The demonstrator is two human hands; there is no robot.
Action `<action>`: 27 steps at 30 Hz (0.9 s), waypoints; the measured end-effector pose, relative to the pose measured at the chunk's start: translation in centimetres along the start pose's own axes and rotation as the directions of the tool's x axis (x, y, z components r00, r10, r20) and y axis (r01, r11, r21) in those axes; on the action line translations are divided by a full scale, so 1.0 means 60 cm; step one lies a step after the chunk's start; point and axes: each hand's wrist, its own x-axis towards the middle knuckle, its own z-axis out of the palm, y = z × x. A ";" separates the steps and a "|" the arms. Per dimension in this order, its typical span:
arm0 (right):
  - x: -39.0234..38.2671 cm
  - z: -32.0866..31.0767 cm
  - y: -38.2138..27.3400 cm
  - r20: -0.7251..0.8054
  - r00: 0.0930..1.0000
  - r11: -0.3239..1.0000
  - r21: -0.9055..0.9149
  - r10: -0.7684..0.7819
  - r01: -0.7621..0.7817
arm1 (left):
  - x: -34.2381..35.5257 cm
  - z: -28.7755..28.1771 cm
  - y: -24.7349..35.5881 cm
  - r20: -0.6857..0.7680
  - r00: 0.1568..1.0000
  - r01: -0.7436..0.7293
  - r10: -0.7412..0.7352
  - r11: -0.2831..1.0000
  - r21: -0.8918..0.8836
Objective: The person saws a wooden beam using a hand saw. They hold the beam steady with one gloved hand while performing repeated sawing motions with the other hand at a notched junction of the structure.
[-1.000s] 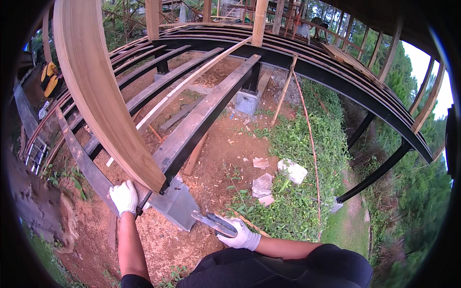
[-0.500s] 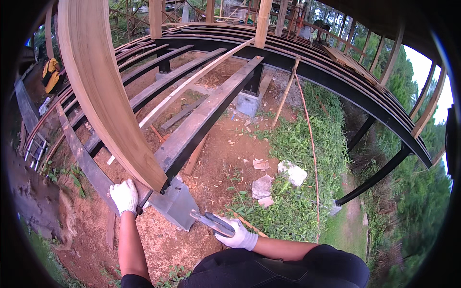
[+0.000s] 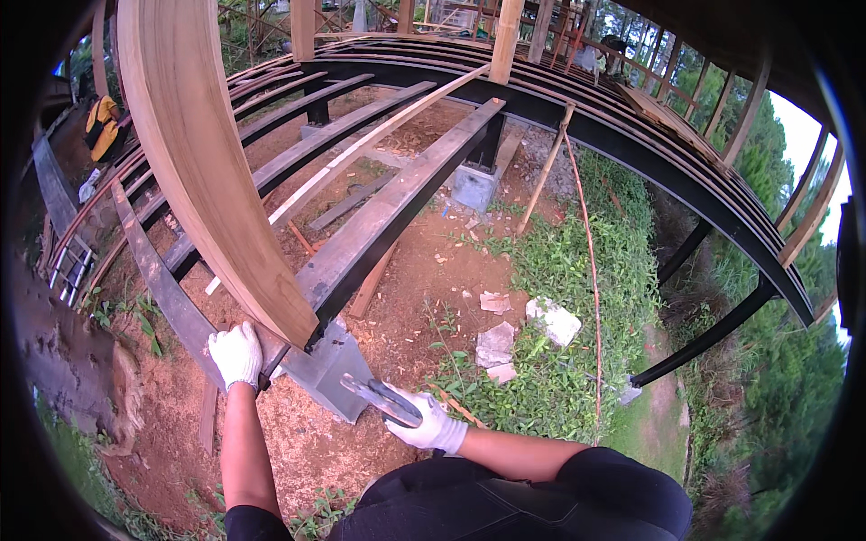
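My left hand (image 3: 236, 354), in a white work glove, grips the end of a flat dark beam (image 3: 171, 278), close by the foot of a thick wooden post (image 3: 194, 171). My right hand (image 3: 426, 426), gloved the same way, is closed round a grey metal hand tool (image 3: 390, 402) with a dark grip; its exact kind is unclear. The tool's narrow end points left, toward a grey concrete footing (image 3: 336, 377) under the post. From the post's base a long dark joist (image 3: 406, 203) runs away to the far frame.
A curved black steel frame (image 3: 595, 135) crosses the back, with wooden uprights (image 3: 507, 41) on it. A pale batten (image 3: 361, 149) lies across the joists. Broken slabs (image 3: 495, 344) and a white block (image 3: 552, 322) lie on the ground. A thin pole (image 3: 588, 270) leans over the greenery.
My right hand and the tool have shifted slightly left and up, nearer the footing. My left hand keeps its hold on the beam end. The whole view has tilted a little.
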 end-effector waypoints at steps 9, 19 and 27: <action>0.008 0.003 -0.002 0.082 0.991 0.994 0.016 0.107 -0.109 | -0.007 -0.005 -0.007 -0.038 0.999 -0.038 0.036 0.997 -0.064; 0.124 0.074 0.015 0.055 0.976 0.975 0.064 0.211 -0.214 | -0.001 -0.016 0.014 -0.029 1.000 -0.012 0.009 0.995 -0.103; -0.053 -0.045 -0.048 0.088 0.989 0.992 0.004 0.123 -0.124 | -0.006 -0.019 0.000 0.043 0.997 0.070 -0.070 0.998 0.001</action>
